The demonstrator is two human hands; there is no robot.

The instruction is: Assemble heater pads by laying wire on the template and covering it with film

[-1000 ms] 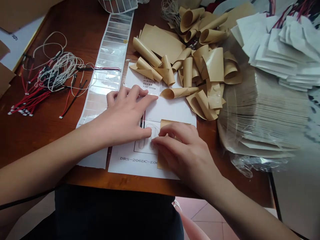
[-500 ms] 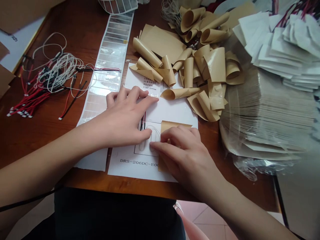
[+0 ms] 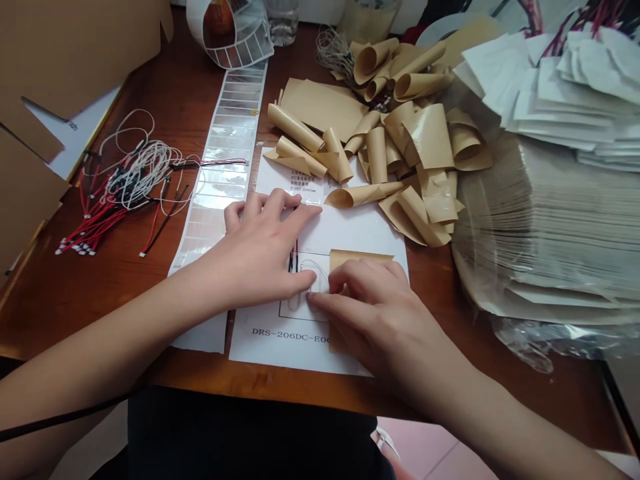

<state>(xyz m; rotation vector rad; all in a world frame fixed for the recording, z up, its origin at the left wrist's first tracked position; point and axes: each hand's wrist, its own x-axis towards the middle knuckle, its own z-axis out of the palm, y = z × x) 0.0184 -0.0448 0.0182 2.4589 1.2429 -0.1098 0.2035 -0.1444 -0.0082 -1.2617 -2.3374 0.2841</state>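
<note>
My left hand (image 3: 260,250) lies flat on a white printed template sheet (image 3: 350,230), fingers spread, thumb pressing a thin white wire loop (image 3: 317,273) with red and black leads (image 3: 294,257). My right hand (image 3: 383,313) rests beside it, fingers stretched, fingertips pressing the wire and a tan paper piece (image 3: 357,258) onto the sheet. Neither hand grips anything.
A pile of curled tan paper backings (image 3: 400,147) lies behind the sheet. A strip of silver labels (image 3: 225,147) runs along the left. A bundle of red, black and white wires (image 3: 120,183) sits far left. Stacks of bagged white sheets (image 3: 555,220) fill the right. Cardboard (image 3: 60,60) stands at top left.
The view has shifted, so everything sits a little lower and to the right. Both hands stay pressed on the wire and the tan piece; my right fingertips slid slightly left.
</note>
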